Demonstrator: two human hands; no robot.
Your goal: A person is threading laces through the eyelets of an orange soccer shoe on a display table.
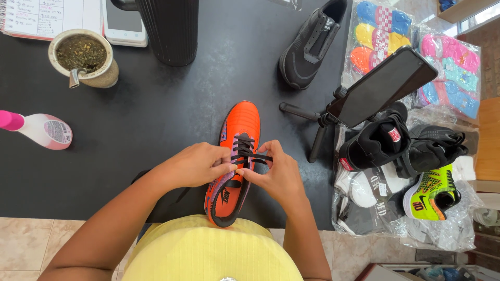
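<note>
Orange shoe (237, 156) lies toe-away on black table (156, 119), between both hands; left hand (195, 165) and right hand (276, 174) pinch its black laces (245, 151).

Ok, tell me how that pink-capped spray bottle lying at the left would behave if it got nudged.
The spray bottle lies on its side on the smooth dark table, and its body looks round, so it would probably roll rather than slide. It looks like thin translucent plastic, so likely light. Nothing props it; the gourd cup stands apart, so a push might send it freely.
</note>
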